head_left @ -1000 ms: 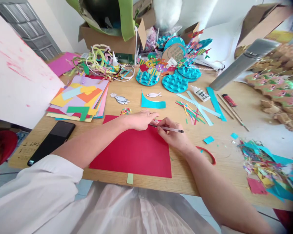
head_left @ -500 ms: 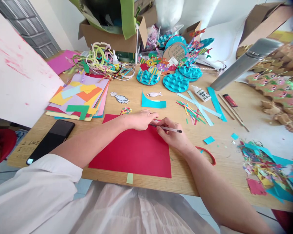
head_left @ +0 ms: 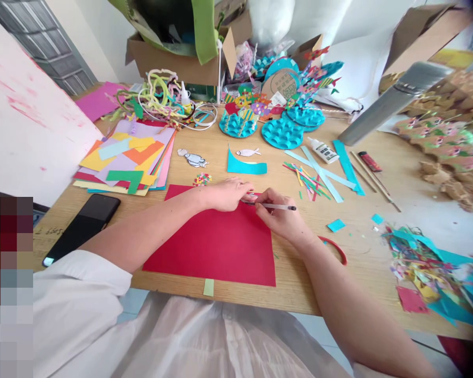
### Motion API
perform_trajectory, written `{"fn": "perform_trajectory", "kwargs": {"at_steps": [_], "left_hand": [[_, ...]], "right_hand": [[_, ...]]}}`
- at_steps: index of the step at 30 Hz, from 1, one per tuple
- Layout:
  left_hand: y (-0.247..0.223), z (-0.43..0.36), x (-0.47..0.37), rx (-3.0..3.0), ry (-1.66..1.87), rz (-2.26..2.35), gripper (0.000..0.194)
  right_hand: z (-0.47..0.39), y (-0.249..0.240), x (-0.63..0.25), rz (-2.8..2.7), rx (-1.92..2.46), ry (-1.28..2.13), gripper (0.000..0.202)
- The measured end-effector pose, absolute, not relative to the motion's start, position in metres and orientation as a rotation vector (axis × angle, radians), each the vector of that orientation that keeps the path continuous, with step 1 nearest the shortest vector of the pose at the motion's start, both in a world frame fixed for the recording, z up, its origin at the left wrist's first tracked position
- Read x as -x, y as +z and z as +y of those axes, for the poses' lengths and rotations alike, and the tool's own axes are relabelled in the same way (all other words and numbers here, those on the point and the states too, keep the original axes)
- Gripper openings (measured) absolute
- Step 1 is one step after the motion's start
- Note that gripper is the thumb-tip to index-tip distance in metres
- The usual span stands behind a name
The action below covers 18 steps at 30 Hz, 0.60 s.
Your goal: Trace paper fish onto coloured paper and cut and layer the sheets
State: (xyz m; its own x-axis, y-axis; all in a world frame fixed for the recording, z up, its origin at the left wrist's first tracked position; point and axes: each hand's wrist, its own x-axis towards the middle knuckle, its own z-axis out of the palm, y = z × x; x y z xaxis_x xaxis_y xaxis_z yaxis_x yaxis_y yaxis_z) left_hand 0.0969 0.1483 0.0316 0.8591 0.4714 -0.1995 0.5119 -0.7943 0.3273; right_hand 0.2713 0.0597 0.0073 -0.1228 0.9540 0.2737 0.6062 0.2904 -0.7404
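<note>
A red sheet of paper (head_left: 216,241) lies flat near the table's front edge. My left hand (head_left: 230,194) rests on its upper edge, fingers extended over a small pale cutout (head_left: 249,198) that is mostly hidden. My right hand (head_left: 278,212) is closed around a pen (head_left: 281,207), whose tip end is at the cutout beside my left fingertips. Beyond my hands lie a small fish cutout (head_left: 248,153), a blue paper piece (head_left: 246,167), another drawn fish cutout (head_left: 196,159) and a pile of tiny colored bits (head_left: 202,179).
A black phone (head_left: 82,228) and stacked colored paper (head_left: 122,157) are at left. Paper strips (head_left: 319,173), a glue bottle (head_left: 323,150) and a grey cylinder (head_left: 394,105) stand or lie at right. Red-handled scissors (head_left: 335,249) show beside my right forearm; scraps (head_left: 429,268) lie further right.
The pen and my right fingers have shifted slightly to the right. My left hand stays almost in place on the red sheet.
</note>
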Motion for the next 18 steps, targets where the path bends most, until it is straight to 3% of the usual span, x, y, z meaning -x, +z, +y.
{"fn": "perform_trajectory", "kwargs": {"at_steps": [18], "left_hand": [[0.0281, 0.1422, -0.0956, -2.675, -0.044, 0.742, 0.045]], "right_hand": [[0.0611, 0.0085, -0.2717, -1.816, 1.443, 0.548, 0.008]]}}
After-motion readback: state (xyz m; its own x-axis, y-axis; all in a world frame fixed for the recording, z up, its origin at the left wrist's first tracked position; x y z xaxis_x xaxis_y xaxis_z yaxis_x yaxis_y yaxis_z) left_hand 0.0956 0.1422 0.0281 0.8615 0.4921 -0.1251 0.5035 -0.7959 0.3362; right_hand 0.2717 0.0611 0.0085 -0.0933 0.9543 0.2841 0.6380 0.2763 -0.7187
